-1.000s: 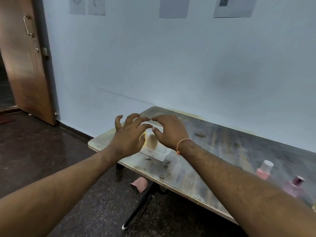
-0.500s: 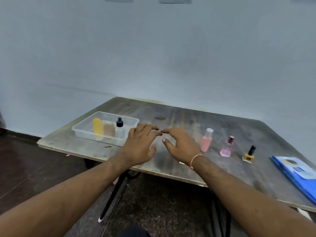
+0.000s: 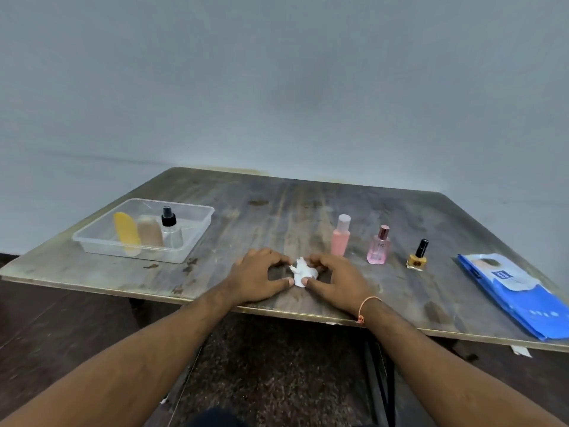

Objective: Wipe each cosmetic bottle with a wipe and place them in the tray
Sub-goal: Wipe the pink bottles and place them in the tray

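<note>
Presently, a crumpled white wipe (image 3: 303, 274) is pinched between both hands on the counter (image 3: 277, 204): the left hand (image 3: 257, 280) at its left edge, the right hand (image 3: 334, 280) at its right. The pink bottle (image 3: 340, 235) stands upright just beyond the right hand, which is judged nearer; the tray (image 3: 197, 238) lies well to the left.

I see both hands on the table (image 3: 277, 195): left hand (image 3: 257, 280) and right hand (image 3: 335, 280) pinch a crumpled white wipe (image 3: 303, 272) between them. Three bottles stand in the clear tray (image 3: 197, 241); pink bottle (image 3: 340, 237), perfume bottle (image 3: 379, 246) and nail polish (image 3: 418, 255) stand right of the hands
</note>
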`<state>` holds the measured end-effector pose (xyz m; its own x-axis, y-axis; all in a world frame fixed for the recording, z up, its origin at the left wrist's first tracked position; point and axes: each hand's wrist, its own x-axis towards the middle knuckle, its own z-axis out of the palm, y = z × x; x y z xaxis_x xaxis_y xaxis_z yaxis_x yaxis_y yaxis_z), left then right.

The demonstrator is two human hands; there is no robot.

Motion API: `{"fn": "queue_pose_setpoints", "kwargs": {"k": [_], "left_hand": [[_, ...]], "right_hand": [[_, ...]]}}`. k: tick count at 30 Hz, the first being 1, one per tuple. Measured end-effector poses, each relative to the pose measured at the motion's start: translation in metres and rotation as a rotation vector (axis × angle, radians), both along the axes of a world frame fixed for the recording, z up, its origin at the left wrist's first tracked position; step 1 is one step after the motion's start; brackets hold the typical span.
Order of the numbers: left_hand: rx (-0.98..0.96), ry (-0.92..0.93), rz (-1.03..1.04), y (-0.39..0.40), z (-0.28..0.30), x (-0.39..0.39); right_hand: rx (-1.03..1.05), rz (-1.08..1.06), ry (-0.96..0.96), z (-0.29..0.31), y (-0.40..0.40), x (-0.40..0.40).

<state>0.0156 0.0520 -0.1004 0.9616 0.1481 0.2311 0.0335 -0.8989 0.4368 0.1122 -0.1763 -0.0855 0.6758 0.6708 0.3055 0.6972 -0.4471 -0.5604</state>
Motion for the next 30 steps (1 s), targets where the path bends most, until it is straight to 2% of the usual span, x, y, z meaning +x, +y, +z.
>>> {"fn": "queue_pose_setpoints", "kwargs": {"k": [5,10,16,18,22,26,30], "left_hand": [[-0.073,-0.062,-0.013,-0.011,0.001,0.021],[-0.405,-0.151,-0.002,-0.013,0.004,0.038],[-0.721,-0.212,-0.003,-0.017,0.004,0.029],[-0.729,-0.184,0.011,-0.019,0.005,0.028],[-0.626,-0.115,-0.003,-0.024,0.012,0.024],[-0.589,-0.149,0.014,-0.026,0.012,0.020],[-0.586,-0.200,-0.068,-0.032,0.016,0.014]], "right_hand": [[0.157,0.000,0.166,-0.002,0.002,0.015],[0.329,0.035,0.294,-0.005,0.004,0.023],[0.392,0.062,0.184,-0.004,-0.002,0.024],[0.363,0.097,0.110,-0.004,-0.002,0.024],[0.324,0.073,0.040,-0.009,0.002,0.022],[0.391,-0.028,0.194,-0.009,0.000,0.019],[0.391,0.008,0.296,-0.008,-0.001,0.017]]}}
